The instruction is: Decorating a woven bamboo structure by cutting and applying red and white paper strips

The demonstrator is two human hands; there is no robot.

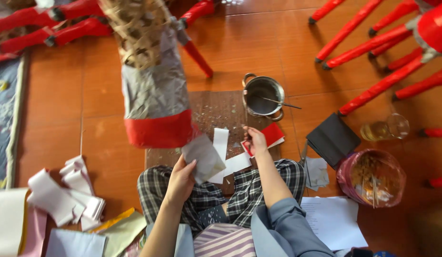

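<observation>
I sit on the floor with a wooden board (216, 109) in front of my knees. My left hand (182, 178) pinches a grey paper piece (203, 157) at the lower end of a woven bamboo form (145, 52) covered in grey paper with a red band (159, 131). Over the board's right side, my right hand (255, 140) has its fingers curled by a stack of red and white paper (273, 134); whether it grips anything I cannot tell. White paper strips (222, 143) lie on the board. A small metal pot (263, 96) with a stick in it stands beyond.
Red paper-wrapped poles (368, 45) lie at top right and top left (49, 24). A dark folded sheet (333, 139), a glass jar (385, 128) and a pink-lined basket (371, 177) sit at right. Paper scraps (64, 195) pile at lower left, with white sheets (333, 221) at lower right.
</observation>
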